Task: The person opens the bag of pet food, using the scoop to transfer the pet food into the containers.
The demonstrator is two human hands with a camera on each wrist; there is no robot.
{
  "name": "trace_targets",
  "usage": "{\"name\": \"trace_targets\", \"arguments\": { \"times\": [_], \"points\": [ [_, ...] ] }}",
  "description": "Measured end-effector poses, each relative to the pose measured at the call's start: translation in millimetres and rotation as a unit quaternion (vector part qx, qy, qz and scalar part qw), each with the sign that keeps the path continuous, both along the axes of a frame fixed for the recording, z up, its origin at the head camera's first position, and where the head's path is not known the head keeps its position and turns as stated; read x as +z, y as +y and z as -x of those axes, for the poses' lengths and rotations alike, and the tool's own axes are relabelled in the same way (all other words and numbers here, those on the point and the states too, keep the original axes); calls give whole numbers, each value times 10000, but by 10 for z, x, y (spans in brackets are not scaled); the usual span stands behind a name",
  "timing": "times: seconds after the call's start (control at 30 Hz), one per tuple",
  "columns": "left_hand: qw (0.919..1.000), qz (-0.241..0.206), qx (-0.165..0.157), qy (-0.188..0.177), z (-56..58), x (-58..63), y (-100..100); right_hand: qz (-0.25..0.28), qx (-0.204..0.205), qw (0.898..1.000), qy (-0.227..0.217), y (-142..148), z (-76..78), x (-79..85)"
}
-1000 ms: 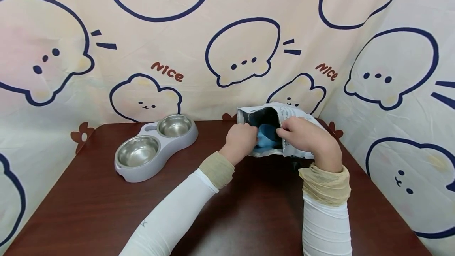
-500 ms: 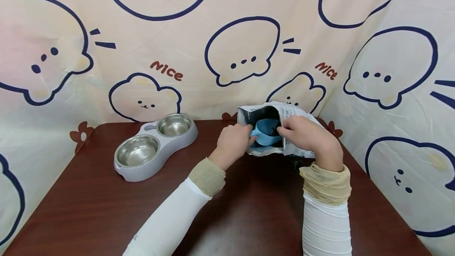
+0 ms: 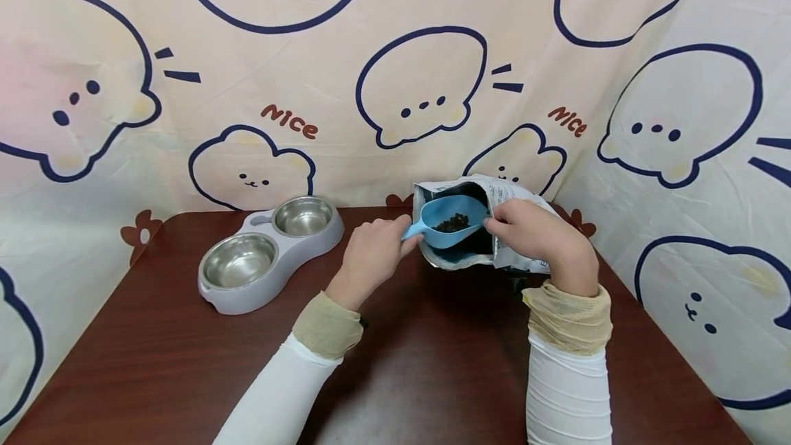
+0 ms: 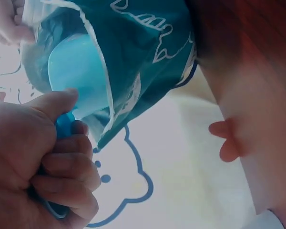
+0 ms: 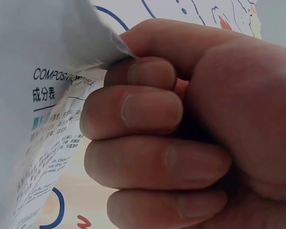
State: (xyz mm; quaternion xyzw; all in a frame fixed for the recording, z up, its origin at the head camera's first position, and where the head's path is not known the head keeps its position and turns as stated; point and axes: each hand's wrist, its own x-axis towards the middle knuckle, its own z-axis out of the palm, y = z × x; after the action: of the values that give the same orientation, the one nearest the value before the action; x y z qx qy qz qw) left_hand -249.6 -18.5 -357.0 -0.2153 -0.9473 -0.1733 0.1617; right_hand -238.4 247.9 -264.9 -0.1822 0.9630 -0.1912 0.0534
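Note:
A blue scoop with dark brown kibble in it lies level at the mouth of a pouch bag. My left hand grips the scoop's handle; in the left wrist view the fingers curl round it and the thumb lies along its top. My right hand pinches the edge of the bag's opening and holds it wide. Printed text shows on the bag's panel in the right wrist view. The bag's mouth faces left, toward my left hand.
To the left stands a grey double pet bowl with two steel dishes, a larger one in front and a smaller one behind. The brown table meets a cartoon-printed cloth at the back and sides.
My left hand has drawn back to the left, bringing the scoop from deep inside the bag to its mouth, so its kibble shows. My right hand has stayed on the bag's edge.

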Motion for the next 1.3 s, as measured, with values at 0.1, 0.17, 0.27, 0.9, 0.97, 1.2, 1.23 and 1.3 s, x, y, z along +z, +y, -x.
{"name": "trace_targets", "arguments": {
  "times": [0.1,0.17,0.27,0.9,0.97,1.2,1.23,1.3],
  "points": [
    [10000,1,12,66,-24,28,-53,5,12,10000,18,10,-1,3],
    [9999,8,-19,109,-39,50,-93,15,6,10000,27,9,0,7],
    [9998,37,-70,160,-60,66,-170,39,23,10000,63,-7,4,6],
    [9996,-17,-265,-88,-193,347,-669,43,4,10000,-22,30,-15,-3],
    [9994,-20,-275,-214,-197,372,-726,47,-9,10000,-39,36,-17,-9],
    [9992,-172,-29,-349,-219,474,-1051,64,-52,9999,-72,23,-23,-4],
    [9992,-192,22,-364,-227,491,-1119,65,-46,9999,-70,21,-21,-4],
    [9989,-243,72,-405,-248,532,-1258,59,-26,10000,-64,17,-19,-3]
  ]
}}
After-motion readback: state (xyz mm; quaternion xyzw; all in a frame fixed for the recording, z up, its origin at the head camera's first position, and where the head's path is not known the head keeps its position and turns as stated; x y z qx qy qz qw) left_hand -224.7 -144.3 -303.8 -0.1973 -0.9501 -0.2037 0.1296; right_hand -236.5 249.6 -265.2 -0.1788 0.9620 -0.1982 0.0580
